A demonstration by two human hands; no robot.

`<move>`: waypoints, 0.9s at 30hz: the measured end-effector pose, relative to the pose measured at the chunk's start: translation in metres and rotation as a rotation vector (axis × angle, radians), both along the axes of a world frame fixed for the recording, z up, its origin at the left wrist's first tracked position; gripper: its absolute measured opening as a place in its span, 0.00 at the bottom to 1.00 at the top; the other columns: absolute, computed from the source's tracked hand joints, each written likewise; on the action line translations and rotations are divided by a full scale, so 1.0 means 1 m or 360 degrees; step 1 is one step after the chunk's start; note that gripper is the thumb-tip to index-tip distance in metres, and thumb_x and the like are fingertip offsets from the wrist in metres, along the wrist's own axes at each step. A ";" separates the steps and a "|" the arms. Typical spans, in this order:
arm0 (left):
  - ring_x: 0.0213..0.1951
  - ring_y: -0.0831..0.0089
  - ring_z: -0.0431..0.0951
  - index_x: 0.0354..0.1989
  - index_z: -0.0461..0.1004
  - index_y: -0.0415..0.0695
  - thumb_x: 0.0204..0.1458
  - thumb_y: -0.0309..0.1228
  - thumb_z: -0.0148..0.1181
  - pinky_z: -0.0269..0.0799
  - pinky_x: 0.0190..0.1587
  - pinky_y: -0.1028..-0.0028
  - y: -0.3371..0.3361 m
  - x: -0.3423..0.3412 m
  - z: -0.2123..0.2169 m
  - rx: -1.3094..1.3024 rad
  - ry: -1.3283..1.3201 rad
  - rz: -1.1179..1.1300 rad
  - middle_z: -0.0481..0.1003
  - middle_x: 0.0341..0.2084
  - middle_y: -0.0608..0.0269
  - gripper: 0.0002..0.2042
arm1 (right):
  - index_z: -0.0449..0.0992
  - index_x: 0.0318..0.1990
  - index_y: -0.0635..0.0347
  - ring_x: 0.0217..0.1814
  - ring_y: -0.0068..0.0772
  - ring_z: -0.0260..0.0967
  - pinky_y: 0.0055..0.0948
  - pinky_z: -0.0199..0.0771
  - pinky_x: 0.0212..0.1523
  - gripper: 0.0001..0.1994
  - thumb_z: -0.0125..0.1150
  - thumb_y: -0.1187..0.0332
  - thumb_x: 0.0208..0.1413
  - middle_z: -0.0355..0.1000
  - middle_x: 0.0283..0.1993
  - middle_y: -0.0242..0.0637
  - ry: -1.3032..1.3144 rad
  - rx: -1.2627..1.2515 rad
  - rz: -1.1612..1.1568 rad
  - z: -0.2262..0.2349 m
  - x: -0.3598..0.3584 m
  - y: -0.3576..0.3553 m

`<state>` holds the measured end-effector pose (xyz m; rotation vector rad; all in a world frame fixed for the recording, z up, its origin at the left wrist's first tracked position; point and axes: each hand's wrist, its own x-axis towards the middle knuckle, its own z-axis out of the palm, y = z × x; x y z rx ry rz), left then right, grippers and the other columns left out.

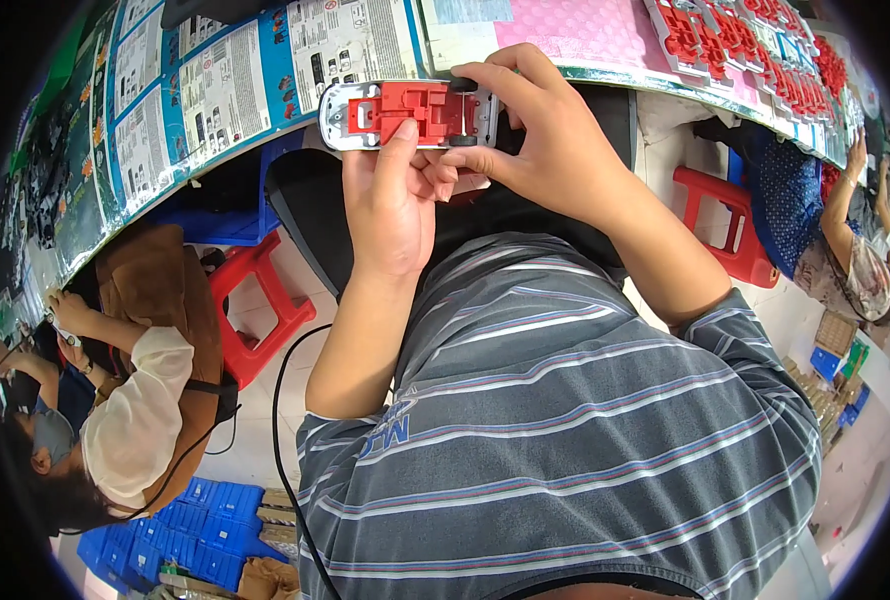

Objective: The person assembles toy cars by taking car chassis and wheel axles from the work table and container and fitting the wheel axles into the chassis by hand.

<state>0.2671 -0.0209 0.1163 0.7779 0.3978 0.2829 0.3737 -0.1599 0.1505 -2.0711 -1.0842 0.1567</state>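
Note:
A toy car body point(339, 110), white with a red inner part point(426, 97), is held level at the table's near edge, its open side up. My left hand point(395, 190) grips it from below, thumb pressed on the red part. At the car's right end, my right hand point(535, 120) has thumb and forefinger on either side of a black wheel pair point(462, 86). The other end of the car shows no wheels. Fingers of both hands meet beneath the car, so part of its underside is hidden.
Printed sheets point(230, 85) cover the table to the left. Rows of red and white toy parts point(700, 45) lie on a pink mat point(585, 35) at the right. Red stools point(255, 310) stand on both sides. Co-workers sit at left point(135, 420) and far right. Blue bins point(200, 530) are stacked behind.

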 end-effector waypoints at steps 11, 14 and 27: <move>0.25 0.79 0.74 0.54 0.65 0.41 0.63 0.32 0.53 0.66 0.23 0.80 -0.003 0.002 0.001 -0.0042 -0.0012 0.0022 0.76 0.36 0.58 0.14 | 0.72 0.55 0.65 0.33 0.39 0.72 0.32 0.77 0.37 0.32 0.77 0.65 0.42 0.66 0.48 0.43 -0.0052 0.0035 0.0097 0.006 0.003 -0.006; 0.26 0.76 0.73 0.54 0.67 0.41 0.63 0.32 0.52 0.63 0.24 0.80 -0.003 0.000 -0.001 -0.0007 0.0011 0.0034 0.77 0.39 0.58 0.13 | 0.72 0.55 0.63 0.36 0.41 0.72 0.33 0.77 0.39 0.32 0.77 0.66 0.40 0.66 0.48 0.43 0.0106 -0.0021 0.0052 0.007 -0.002 -0.005; 0.25 0.77 0.70 0.52 0.67 0.43 0.63 0.31 0.52 0.61 0.24 0.80 -0.002 -0.001 -0.007 0.0065 -0.0030 0.0136 0.76 0.40 0.60 0.11 | 0.72 0.55 0.60 0.41 0.45 0.74 0.35 0.78 0.41 0.31 0.77 0.68 0.39 0.66 0.50 0.43 -0.0005 0.0019 0.0066 -0.001 -0.003 0.000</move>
